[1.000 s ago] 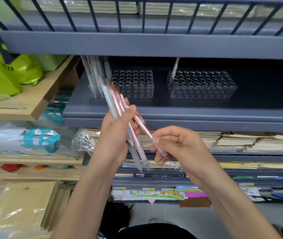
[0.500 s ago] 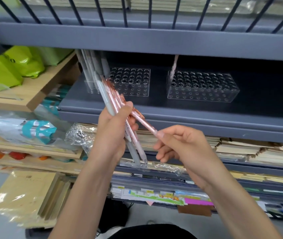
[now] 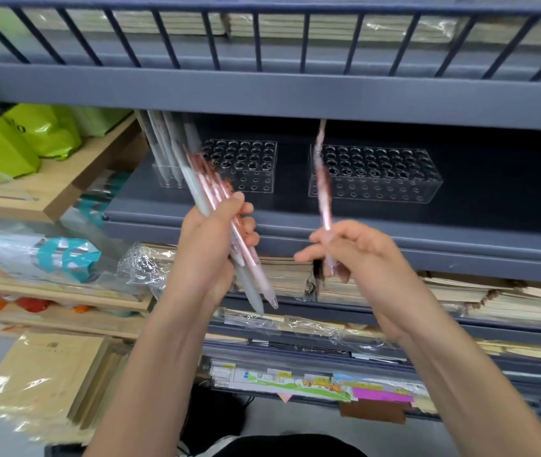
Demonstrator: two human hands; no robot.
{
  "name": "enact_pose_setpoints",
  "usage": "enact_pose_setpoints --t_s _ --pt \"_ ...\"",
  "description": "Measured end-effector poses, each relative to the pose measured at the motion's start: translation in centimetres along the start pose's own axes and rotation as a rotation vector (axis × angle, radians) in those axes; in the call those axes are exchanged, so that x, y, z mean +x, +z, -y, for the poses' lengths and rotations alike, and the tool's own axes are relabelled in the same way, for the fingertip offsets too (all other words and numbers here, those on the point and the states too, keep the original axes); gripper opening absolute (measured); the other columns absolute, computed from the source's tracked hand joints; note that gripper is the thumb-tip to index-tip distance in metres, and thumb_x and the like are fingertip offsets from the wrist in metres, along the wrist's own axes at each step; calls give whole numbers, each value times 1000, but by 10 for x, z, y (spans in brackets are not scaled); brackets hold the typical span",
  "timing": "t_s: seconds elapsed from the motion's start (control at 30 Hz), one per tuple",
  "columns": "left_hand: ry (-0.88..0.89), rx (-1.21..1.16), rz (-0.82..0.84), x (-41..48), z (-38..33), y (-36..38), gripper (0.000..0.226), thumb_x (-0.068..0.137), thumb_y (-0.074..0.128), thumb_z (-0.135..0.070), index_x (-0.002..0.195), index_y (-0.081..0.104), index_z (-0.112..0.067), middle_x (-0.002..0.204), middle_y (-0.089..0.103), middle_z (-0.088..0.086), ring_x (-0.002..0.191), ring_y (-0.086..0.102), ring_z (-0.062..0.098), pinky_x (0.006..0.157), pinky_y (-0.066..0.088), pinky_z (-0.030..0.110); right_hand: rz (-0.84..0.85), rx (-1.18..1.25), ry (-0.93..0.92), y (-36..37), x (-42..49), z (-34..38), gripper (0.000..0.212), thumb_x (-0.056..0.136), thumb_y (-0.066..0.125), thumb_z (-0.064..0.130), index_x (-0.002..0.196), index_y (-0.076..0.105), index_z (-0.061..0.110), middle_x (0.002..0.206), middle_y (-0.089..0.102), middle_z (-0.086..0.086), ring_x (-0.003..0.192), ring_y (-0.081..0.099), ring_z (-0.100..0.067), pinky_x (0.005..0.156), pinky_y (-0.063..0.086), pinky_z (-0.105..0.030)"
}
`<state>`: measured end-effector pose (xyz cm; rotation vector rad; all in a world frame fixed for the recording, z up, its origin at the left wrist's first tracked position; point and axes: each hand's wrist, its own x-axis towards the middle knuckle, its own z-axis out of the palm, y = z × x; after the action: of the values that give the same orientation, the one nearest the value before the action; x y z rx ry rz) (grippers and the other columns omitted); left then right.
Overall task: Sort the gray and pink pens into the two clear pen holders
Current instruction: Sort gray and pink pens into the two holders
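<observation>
the right hand (image 3: 361, 255) pinches one slim pink plastic pen (image 3: 325, 206) low on its barrel, likely light, stiff and slick, while the left hand (image 3: 206, 245) grips the gray-and-pink pen bundle (image 3: 216, 189) mid-length.

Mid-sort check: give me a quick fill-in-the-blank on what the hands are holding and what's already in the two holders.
1. The lone pen in the right hand is ___, while the left hand grips a mixed bundle.
2. The stored pens in the left holder are ___.
3. The single stored pen in the right holder stands at its ___ end.
Missing words: pink; gray; left.
</observation>
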<state>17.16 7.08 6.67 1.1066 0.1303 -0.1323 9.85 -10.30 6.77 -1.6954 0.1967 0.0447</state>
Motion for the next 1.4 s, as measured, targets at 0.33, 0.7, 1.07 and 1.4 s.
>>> enact_pose_setpoints --t_s 0.33,0.7,1.07,1.4 --pt "-59 18 35 -1 3 -2 6 97 57 -4 93 54 -6 66 55 3 54 48 14 43 39 22 -412 15 -323 -30 69 37 25 90 63 2 74 69 21 77 75 0 82 73 -24 84 59 -39" --pt "-63 94 71 -3 -5 -24 4 97 58 -3 98 54 -3 68 55 6 57 50 16 46 40 22 -438 -733 -355 -24 130 50 30 93 54 22 66 65 28 81 71 9 85 65 -10 91 42 -21" --pt "-81 133 132 -3 -14 -52 5 95 62 -4 97 58 -2 70 61 5 58 57 16 52 48 26 -474 -1155 -169 -10 136 59 33 92 57 37 108 69 10 117 69 -11 110 61 -36 96 49 -35" --pt "-86 13 95 -2 -20 -65 5 96 61 -5 95 61 0 69 68 5 70 72 22 65 59 28 -317 -331 -148 41 32 34 23 89 64 32 73 68 16 68 72 -1 53 64 -9 51 50 -25"
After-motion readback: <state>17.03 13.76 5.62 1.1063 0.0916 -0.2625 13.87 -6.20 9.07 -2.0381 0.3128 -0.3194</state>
